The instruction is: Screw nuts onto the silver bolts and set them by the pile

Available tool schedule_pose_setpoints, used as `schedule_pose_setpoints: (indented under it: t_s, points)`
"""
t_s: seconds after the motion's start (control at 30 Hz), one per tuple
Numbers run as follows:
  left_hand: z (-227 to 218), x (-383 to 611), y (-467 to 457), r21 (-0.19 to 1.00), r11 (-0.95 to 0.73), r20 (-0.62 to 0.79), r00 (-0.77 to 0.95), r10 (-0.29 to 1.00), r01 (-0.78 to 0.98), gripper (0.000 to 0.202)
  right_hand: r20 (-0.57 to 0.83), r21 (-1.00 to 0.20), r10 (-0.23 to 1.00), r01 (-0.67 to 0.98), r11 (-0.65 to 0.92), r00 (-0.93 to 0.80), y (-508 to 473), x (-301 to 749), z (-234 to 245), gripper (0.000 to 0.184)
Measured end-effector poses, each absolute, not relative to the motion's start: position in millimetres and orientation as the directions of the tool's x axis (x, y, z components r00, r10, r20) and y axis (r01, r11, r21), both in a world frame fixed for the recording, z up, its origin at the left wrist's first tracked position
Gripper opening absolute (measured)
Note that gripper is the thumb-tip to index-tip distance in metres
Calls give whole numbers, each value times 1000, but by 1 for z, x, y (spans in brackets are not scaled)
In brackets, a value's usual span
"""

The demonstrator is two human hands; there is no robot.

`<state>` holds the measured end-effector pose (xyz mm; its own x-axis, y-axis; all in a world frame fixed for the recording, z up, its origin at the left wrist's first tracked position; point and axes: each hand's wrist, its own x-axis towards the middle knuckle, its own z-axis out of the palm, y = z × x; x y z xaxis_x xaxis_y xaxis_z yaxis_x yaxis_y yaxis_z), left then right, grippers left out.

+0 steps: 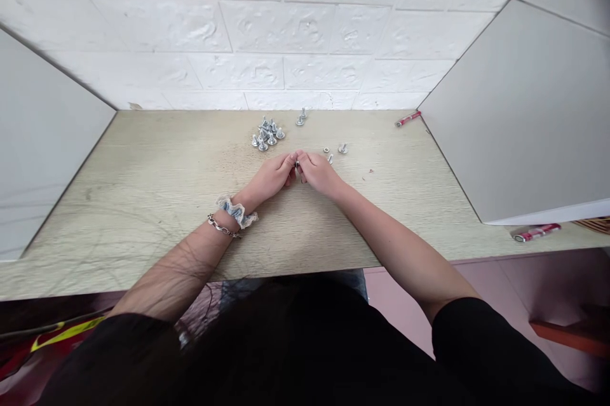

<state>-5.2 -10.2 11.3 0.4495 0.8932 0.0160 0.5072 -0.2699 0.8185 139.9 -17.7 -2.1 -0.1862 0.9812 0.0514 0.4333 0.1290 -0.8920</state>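
My left hand (276, 176) and my right hand (318, 172) meet over the middle of the tabletop, with fingertips pinched close together. Between them shows a small shiny metal bolt (297, 164), mostly covered by the fingers. Just beyond my right hand lie a loose nut (326, 150), a bolt (330, 159) partly hidden by the hand, and another wide-headed bolt (343, 148). A pile of silvery bolts (267, 134) stands beyond my left hand. Two more bolts (301, 117) are near the wall.
The pale wooden tabletop (157, 171) ends at a white brick-patterned wall (305, 25), with grey panels on both sides. A red battery (408, 119) lies at the back right corner. Another red battery (536, 232) rests by the right front edge, near a woven item (595, 224).
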Motion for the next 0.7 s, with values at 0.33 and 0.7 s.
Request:
schedule_pose_setpoints:
  t_s: [0.33,0.7]
  points:
    - [9,-6,-10,809,-283,28,447,894,515,48,56,-893,981,430,132,-184,-17,141,-4,50]
    - [6,-7,-7,770,-393,125,486,865,502,50,50,-875,986,468,121,-160,-19,138,1,47]
